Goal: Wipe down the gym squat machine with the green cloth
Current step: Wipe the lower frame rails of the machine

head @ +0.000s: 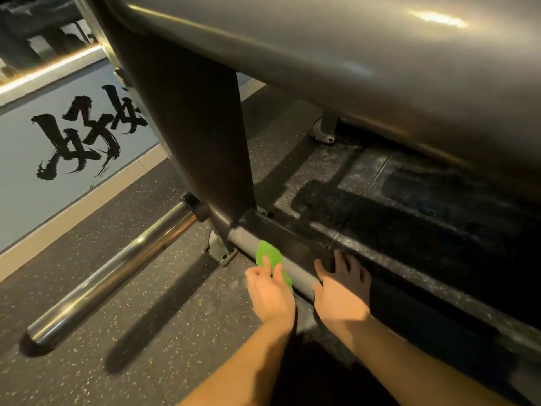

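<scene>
The squat machine's grey frame fills the view: a thick upper beam (351,54), an upright post (199,142) and a low base rail (295,271) near the floor. The green cloth (270,256) lies against the base rail just right of the post's foot. My left hand (270,291) holds the cloth, with thumb and fingers curled over its lower part. My right hand (342,285) rests flat on the same rail to the right, fingers spread and holding nothing.
A polished chrome weight peg (111,276) juts from the post's base toward the lower left. A bolted foot bracket (219,253) sits beside the cloth. Speckled rubber flooring (146,361) surrounds the machine; a blue floor panel with black characters (73,142) lies at left.
</scene>
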Action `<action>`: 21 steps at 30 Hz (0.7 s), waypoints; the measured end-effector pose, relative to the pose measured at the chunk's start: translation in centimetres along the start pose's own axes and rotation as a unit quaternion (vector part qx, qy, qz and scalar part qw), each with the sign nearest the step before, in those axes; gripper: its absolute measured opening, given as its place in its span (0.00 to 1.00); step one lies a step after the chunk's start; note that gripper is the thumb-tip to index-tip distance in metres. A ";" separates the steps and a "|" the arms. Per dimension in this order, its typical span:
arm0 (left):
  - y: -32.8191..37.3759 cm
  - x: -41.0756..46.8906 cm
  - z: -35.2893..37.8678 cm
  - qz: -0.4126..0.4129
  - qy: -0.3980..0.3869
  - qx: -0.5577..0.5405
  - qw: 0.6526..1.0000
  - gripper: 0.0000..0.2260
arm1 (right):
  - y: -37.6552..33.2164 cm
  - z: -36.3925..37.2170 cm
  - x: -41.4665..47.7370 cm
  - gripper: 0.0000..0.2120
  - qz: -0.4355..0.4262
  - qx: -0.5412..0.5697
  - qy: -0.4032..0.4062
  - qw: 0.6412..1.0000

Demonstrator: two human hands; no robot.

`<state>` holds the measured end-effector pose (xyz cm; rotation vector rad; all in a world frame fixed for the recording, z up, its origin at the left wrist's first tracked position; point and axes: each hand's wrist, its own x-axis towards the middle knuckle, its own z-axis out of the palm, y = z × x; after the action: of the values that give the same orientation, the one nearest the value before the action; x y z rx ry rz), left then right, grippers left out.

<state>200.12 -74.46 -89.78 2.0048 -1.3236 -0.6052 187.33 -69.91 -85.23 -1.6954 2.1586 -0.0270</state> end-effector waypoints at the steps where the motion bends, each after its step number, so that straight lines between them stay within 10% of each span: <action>1: -0.2 -0.5 0.2 -0.023 -0.010 -0.024 0.999 0.17 | 0.1 -0.1 -0.2 0.27 -0.002 -0.003 -0.010 1.000; 11: 1.9 9.1 -1.4 -0.221 -0.013 -0.067 0.973 0.19 | -0.4 -0.5 0.1 0.26 -0.009 -0.008 -0.018 1.000; 21: 1.9 10.0 -1.7 -0.242 -0.004 -0.169 0.956 0.23 | -0.9 -0.8 0.3 0.26 -0.003 -0.022 -0.023 0.999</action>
<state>203.95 -83.72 -87.49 2.0329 -0.6635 -0.9884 187.91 -70.58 -84.37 -1.7098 2.1354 0.0587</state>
